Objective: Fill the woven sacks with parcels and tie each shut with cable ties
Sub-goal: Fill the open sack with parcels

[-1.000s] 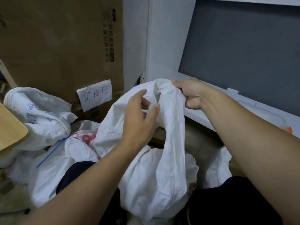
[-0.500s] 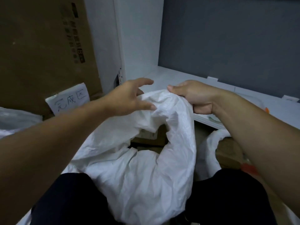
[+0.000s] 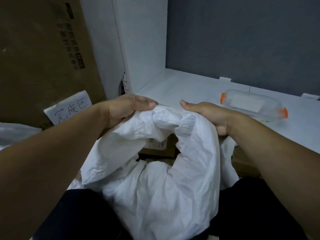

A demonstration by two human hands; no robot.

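Evidently soft and light, the white woven sack [image 3: 161, 179] sagged at the frame's centre between the knees, best taken at its crumpled rim. Both the left hand [image 3: 128, 108] and right hand [image 3: 207, 115] gripped that rim, fingers curled into the cloth. A clear orange-capped container [image 3: 254, 105] lay on the white shelf [image 3: 181, 89] at right, a handwritten label [image 3: 69, 108] at left; neither seemed in the way.

Dim, flat indoor light with soft shadows and no glare. Wide-angle bending at the edges; forearms at the lower corners look soft and blurred.
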